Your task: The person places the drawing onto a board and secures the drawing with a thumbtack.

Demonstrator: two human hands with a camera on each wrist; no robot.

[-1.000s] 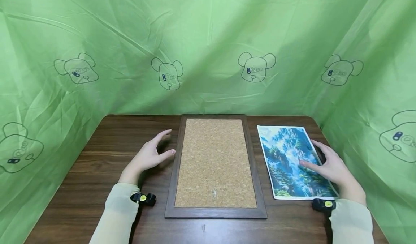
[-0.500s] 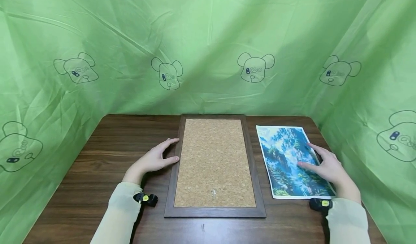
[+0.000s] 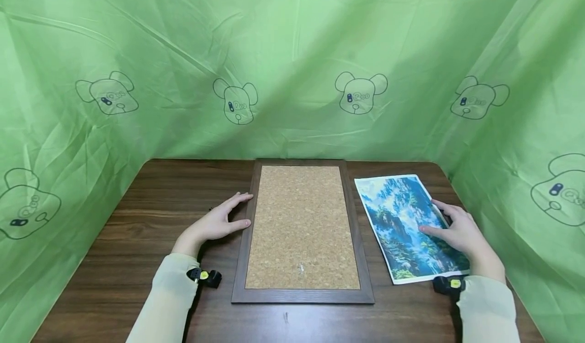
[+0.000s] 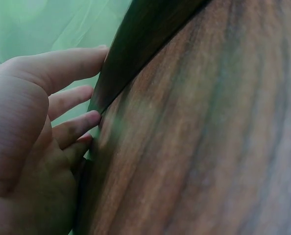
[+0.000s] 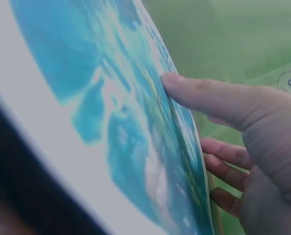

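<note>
A cork board (image 3: 301, 231) with a brown wooden frame lies upright in the middle of the table. My left hand (image 3: 217, 221) rests at its left edge, the thumb and fingertips touching the frame and the fingers fairly straight. In the left wrist view the fingers (image 4: 79, 125) meet the dark frame side. To the right lies a printed picture (image 3: 402, 231) of blue mountains and waterfalls with a white border. My right hand (image 3: 461, 234) pinches its right edge, thumb on the printed face. In the right wrist view the other fingers (image 5: 229, 169) reach the sheet's edge and far side.
The dark wood table (image 3: 151, 221) runs out on both sides of the board. Green cloth (image 3: 292, 68) with bear-head outlines hangs around the back and sides. A small black camera (image 3: 210, 278) is strapped to each wrist.
My left hand moved right and came against the board's frame. My right hand shifted slightly left and took hold of the picture, which has turned a little counter-clockwise and moved left at its top.
</note>
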